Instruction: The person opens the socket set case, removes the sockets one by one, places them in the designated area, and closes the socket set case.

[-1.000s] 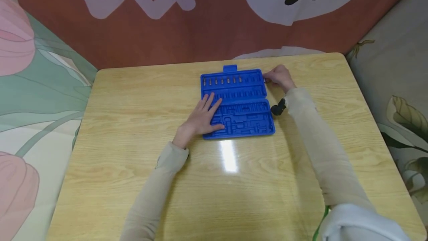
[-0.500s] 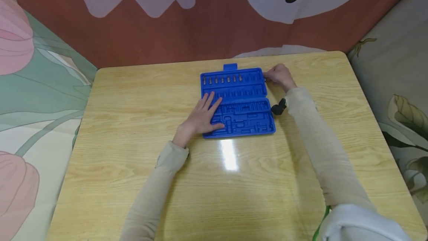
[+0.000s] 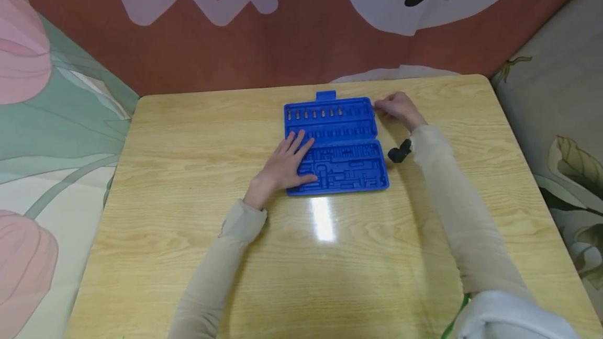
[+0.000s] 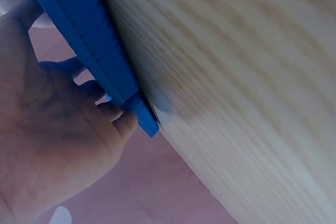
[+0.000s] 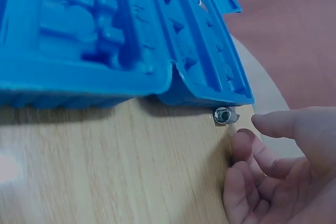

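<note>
A blue plastic socket-set case (image 3: 348, 169) lies unfolded on the table, its far half holding a row of several small metal sockets (image 3: 314, 113). My left hand (image 3: 281, 168) rests on the case's left side with fingers spread, across both halves. Beside the far half's right end, a small hollow metal socket (image 5: 224, 116) lies on the wood in the right wrist view. Just short of it is my right hand (image 5: 286, 163), thumb and forefinger apart, the other fingers curled, with nothing visible between them. From the head camera, that socket is barely visible by my right hand (image 3: 400, 110).
The wooden table (image 3: 198, 255) extends around the case, with its far edge close behind the latch tab (image 3: 325, 95). A red patterned cloth (image 3: 301, 51) hangs behind it. A black device (image 3: 400, 151) sits at my right wrist.
My right hand has shifted slightly right, away from the case's end, where it was at the metal piece. My left hand has stayed in place on the case.
</note>
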Demonstrator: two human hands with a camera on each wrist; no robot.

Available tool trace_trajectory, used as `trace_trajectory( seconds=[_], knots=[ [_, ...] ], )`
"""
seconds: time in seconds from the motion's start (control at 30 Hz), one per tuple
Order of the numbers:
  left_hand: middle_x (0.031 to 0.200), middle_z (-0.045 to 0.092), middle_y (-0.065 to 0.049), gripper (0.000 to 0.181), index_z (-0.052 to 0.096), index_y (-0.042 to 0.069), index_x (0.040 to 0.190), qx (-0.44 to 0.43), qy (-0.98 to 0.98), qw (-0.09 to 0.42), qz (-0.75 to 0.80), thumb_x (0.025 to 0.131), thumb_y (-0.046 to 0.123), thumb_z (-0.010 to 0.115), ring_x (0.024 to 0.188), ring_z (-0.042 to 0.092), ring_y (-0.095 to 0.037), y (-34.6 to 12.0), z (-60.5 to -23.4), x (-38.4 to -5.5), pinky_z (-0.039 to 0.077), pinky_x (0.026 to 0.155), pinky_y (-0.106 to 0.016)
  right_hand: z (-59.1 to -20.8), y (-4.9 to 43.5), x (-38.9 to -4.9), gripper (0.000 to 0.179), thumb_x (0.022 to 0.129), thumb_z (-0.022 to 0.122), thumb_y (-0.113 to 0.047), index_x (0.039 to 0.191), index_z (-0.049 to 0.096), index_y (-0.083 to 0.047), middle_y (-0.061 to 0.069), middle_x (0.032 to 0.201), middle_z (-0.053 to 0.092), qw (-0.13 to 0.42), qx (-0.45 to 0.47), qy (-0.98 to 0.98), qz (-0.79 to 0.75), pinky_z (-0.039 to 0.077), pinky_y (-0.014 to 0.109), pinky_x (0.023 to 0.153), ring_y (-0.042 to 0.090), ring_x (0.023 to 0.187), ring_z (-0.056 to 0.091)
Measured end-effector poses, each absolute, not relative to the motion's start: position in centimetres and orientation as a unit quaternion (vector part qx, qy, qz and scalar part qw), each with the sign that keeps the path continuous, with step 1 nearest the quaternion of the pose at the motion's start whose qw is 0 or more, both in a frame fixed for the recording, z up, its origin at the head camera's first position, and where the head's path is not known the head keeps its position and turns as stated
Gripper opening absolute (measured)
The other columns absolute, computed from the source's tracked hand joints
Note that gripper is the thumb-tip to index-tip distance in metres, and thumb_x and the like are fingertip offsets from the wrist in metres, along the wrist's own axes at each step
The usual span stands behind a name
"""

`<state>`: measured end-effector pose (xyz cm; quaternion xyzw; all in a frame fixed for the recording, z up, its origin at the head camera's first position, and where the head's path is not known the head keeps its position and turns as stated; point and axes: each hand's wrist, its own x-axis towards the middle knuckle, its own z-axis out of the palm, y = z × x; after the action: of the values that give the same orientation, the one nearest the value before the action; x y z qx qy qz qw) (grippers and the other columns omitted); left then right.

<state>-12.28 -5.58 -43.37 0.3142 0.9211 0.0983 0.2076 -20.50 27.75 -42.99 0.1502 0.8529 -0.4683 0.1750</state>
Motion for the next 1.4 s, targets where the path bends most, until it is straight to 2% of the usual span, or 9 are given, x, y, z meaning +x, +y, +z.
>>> trace_trajectory(
  seconds=[0.07, 0.2, 0.33, 0.57, 0.73, 1.0, 1.27, 1.4],
  knots=[
    [0.161, -0.007, -0.008, 0.096, 0.004, 0.016, 0.157, 0.322, 0.921, 0.200, 0.094, 0.089, 0.062, 0.054, 0.146, -0.011, -0.028, -5.6, -43.4, -12.4, -0.003, 0.117, -0.042, -42.8, 28.0, -20.6, 0.044, 0.097, 0.056, -0.032, 0.116, 0.060, 0.007, 0.011, 0.105, 0.061, 0.181, 0.149, 0.851, -0.471, 0.051, 0.034, 0.084, 0.021, 0.091, 0.057],
    [0.161, -0.001, -0.009, 0.095, 0.008, 0.011, 0.156, 0.343, 0.917, 0.183, 0.090, 0.090, 0.060, 0.055, 0.147, -0.005, -0.027, -5.5, -43.5, -12.5, -0.004, 0.117, -0.043, -42.0, 28.4, -20.7, 0.041, 0.097, 0.058, -0.022, 0.122, 0.058, 0.010, 0.007, 0.092, 0.066, 0.186, 0.158, 0.806, -0.539, 0.054, 0.030, 0.076, 0.017, 0.081, 0.061],
    [0.161, 0.006, -0.011, 0.095, 0.014, 0.008, 0.155, 0.351, 0.916, 0.168, 0.099, 0.088, 0.060, 0.058, 0.147, 0.002, -0.028, -5.6, -43.4, -12.4, -0.003, 0.117, -0.043, -41.0, 27.8, -21.1, 0.042, 0.096, 0.059, -0.012, 0.128, 0.051, 0.016, 0.009, 0.082, 0.069, 0.195, 0.154, 0.727, -0.640, 0.056, 0.029, 0.071, 0.016, 0.071, 0.066],
    [0.160, 0.012, -0.013, 0.096, 0.021, 0.007, 0.154, 0.355, 0.916, 0.152, 0.110, 0.085, 0.060, 0.063, 0.146, 0.008, -0.030, -5.7, -43.6, -12.5, 0.005, 0.118, -0.042, -41.1, 23.2, -23.2, 0.042, 0.096, 0.059, -0.010, 0.129, 0.051, 0.015, 0.013, 0.086, 0.070, 0.270, 0.135, 0.702, -0.645, 0.055, 0.035, 0.084, 0.021, 0.079, 0.071],
    [0.160, 0.013, -0.013, 0.097, 0.021, 0.007, 0.154, 0.357, 0.914, 0.156, 0.112, 0.084, 0.061, 0.063, 0.146, 0.009, -0.030, -5.5, -43.8, -12.4, 0.006, 0.118, -0.042, -41.9, 21.7, -24.1, 0.035, 0.096, 0.061, -0.011, 0.121, 0.058, 0.013, 0.013, 0.080, 0.071, 0.291, 0.167, 0.719, -0.609, 0.057, 0.034, 0.076, 0.021, 0.072, 0.072],
    [0.160, 0.011, -0.012, 0.098, 0.021, 0.008, 0.154, 0.353, 0.916, 0.152, 0.114, 0.083, 0.062, 0.064, 0.146, 0.008, -0.029, -5.7, -43.5, -12.7, 0.004, 0.118, -0.041, -41.1, 19.8, -24.0, 0.029, 0.093, 0.066, -0.013, 0.108, 0.064, 0.013, 0.010, 0.071, 0.069, 0.245, 0.174, 0.789, -0.536, 0.058, 0.032, 0.065, 0.018, 0.057, 0.068],
    [0.160, 0.012, -0.014, 0.099, 0.022, 0.007, 0.154, 0.354, 0.915, 0.155, 0.117, 0.083, 0.061, 0.064, 0.146, 0.008, -0.030, -5.8, -43.5, -12.8, 0.004, 0.118, -0.041, -41.3, 19.1, -23.8, 0.023, 0.092, 0.068, -0.018, 0.090, 0.070, 0.004, 0.005, 0.063, 0.066, 0.224, 0.176, 0.808, -0.516, 0.057, 0.028, 0.060, 0.016, 0.055, 0.066],
    [0.160, 0.012, -0.014, 0.098, 0.022, 0.007, 0.154, 0.354, 0.914, 0.156, 0.123, 0.083, 0.061, 0.064, 0.146, 0.008, -0.030, -5.8, -43.6, -12.8, 0.004, 0.118, -0.041, -42.0, 19.3, -23.7, 0.024, 0.091, 0.069, -0.021, 0.088, 0.069, 0.003, 0.003, 0.063, 0.065, 0.214, 0.172, 0.812, -0.516, 0.056, 0.026, 0.060, 0.015, 0.056, 0.066]
  ],
)
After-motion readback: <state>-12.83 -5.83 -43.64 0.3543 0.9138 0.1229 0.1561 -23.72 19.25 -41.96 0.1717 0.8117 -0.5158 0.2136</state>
